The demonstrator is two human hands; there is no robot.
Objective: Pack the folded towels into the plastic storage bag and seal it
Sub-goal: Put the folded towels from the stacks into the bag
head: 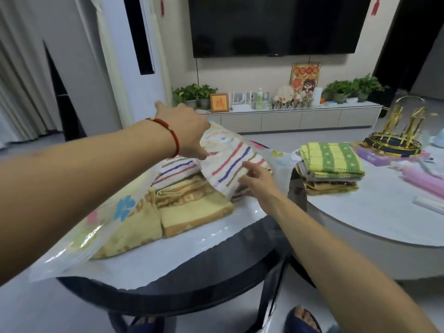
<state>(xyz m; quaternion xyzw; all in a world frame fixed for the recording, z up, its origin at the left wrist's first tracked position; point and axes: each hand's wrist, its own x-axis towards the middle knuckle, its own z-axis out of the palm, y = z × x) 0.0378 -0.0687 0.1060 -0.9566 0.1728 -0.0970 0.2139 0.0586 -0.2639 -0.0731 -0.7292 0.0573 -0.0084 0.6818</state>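
Note:
A clear plastic storage bag [101, 239] with flower prints lies on the round dark table [192, 294]. Inside it sit yellow-and-tan folded towels [192, 212] and a striped towel [175, 168]. My left hand [185, 131], with a red cord at the wrist, lifts the bag's upper sheet at its far side. My right hand [255, 181] grips a white towel with red and blue stripes [230, 164], tilted at the bag's mouth. A stack of folded towels [330, 164], green-and-yellow on top, waits on the white table.
The white oval table [374, 219] at the right also carries a gold wire rack [396, 135], pink rolls [422, 181] and a purple packet. A TV and a low cabinet with plants stand behind. My sandalled foot [302, 319] shows below.

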